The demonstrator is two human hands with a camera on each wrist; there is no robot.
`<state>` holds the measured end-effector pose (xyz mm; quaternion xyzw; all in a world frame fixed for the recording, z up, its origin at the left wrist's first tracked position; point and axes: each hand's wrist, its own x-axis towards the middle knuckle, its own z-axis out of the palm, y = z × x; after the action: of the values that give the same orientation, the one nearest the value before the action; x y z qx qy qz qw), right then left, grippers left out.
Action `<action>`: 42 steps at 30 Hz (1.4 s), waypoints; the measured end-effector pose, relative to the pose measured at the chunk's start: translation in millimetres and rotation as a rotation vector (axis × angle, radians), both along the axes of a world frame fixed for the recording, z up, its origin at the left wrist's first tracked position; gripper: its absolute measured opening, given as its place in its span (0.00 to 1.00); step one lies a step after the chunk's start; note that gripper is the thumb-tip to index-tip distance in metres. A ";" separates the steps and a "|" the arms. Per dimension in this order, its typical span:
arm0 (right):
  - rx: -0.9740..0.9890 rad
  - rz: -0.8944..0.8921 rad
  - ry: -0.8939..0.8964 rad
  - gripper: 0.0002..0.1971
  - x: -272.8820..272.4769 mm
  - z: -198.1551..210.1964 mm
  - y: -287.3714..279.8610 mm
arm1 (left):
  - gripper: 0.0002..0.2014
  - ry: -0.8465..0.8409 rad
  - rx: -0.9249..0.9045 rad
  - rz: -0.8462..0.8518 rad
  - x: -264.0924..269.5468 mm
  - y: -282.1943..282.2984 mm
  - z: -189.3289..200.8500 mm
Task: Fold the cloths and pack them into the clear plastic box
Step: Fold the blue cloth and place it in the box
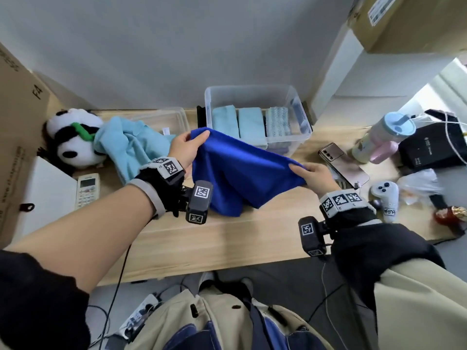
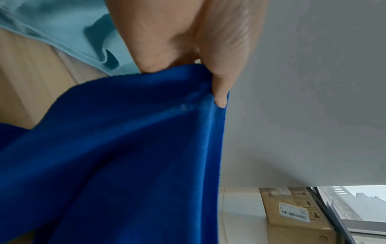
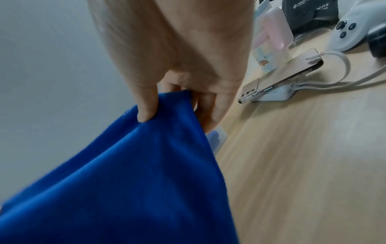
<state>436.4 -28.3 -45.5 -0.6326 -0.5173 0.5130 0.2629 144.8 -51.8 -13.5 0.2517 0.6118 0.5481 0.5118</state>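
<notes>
A dark blue cloth (image 1: 240,170) hangs stretched between my two hands above the wooden table (image 1: 227,238), its lower part sagging to the tabletop. My left hand (image 1: 188,145) pinches its far left corner (image 2: 206,77). My right hand (image 1: 307,171) pinches the right corner (image 3: 167,102), thumb on top. Behind the cloth stands the clear plastic box (image 1: 298,97) with three folded pale blue cloths (image 1: 250,125) side by side inside. A crumpled light blue cloth (image 1: 126,145) lies at the left.
A toy panda (image 1: 73,137) and a remote (image 1: 87,189) lie at the left by a cardboard box (image 1: 17,102). A clear lid (image 1: 174,117) lies behind the light blue cloth. At the right are a phone (image 1: 341,164), a cup (image 1: 386,135), a controller (image 1: 385,198) and a black box (image 1: 434,145).
</notes>
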 end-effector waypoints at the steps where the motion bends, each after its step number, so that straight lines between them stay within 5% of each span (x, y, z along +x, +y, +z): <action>1: 0.058 -0.043 0.058 0.11 1.7 7.4 5.7 | 0.01 0.000 0.011 0.005 -1.1 0.9 3.3; 8: 0.336 -0.142 0.293 0.09 -3.4 83.1 30.7 | 0.03 -0.048 0.168 0.017 -3.3 20.4 52.1; 15: 0.342 -0.151 0.597 0.10 1.4 108.7 22.1 | 0.03 -0.143 0.265 -0.095 -4.1 9.1 71.2; 26: -0.248 -0.033 0.408 0.41 23.9 -38.6 -52.4 | 0.06 0.036 -0.209 -0.237 -1.5 -63.7 -62.3; 28: -0.346 -0.014 0.362 0.34 27.5 -59.0 -69.9 | 0.07 0.051 -0.284 -0.266 2.1 -76.6 -81.7; 31: -0.435 -0.038 0.335 0.03 30.6 -78.8 -89.9 | 0.06 0.116 -0.364 -0.330 3.0 -91.5 -109.1; 42: -0.330 -0.130 0.201 0.08 33.1 -98.7 -83.4 | 0.13 0.166 -0.391 -0.273 -2.0 -80.4 -140.2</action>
<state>469.5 -111.7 -144.2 -0.6449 -0.3555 0.6331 0.2385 142.8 -132.2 -153.7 0.2723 0.7066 0.3225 0.5679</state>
